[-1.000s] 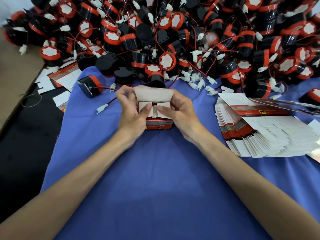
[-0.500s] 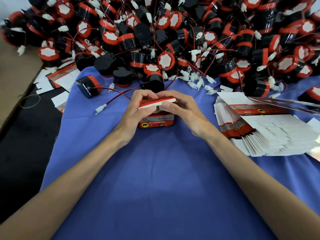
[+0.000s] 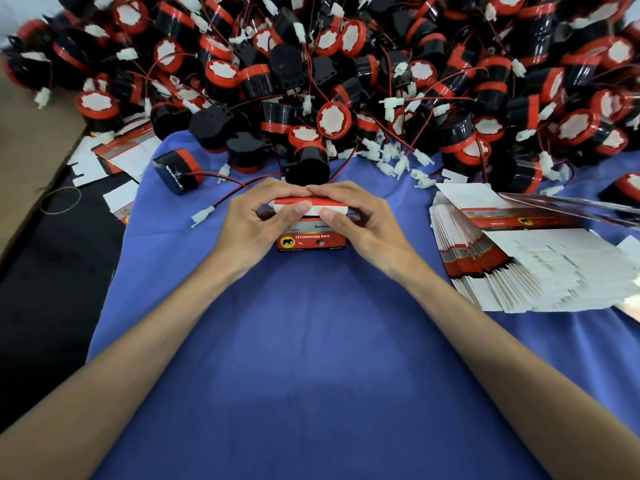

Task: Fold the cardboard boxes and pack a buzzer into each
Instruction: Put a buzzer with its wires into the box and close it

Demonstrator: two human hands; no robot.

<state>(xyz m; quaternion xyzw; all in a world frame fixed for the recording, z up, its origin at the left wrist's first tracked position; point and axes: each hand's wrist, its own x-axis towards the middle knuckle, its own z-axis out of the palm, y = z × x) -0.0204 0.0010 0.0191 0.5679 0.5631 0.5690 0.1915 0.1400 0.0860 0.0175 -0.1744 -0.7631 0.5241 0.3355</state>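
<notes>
"12v reversing horn" beside an elephant emblem (image 3: 287, 242) on the box (image 3: 322, 242)

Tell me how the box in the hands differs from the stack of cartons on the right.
The box stands formed into shape on the blue cloth; the stacked cartons lie flat, unfolded. The box is one piece, gripped by the left hand and right hand, which press its top flap; the stacked cartons are many, fanned out, untouched. Both carry the same red-and-white print.
</notes>
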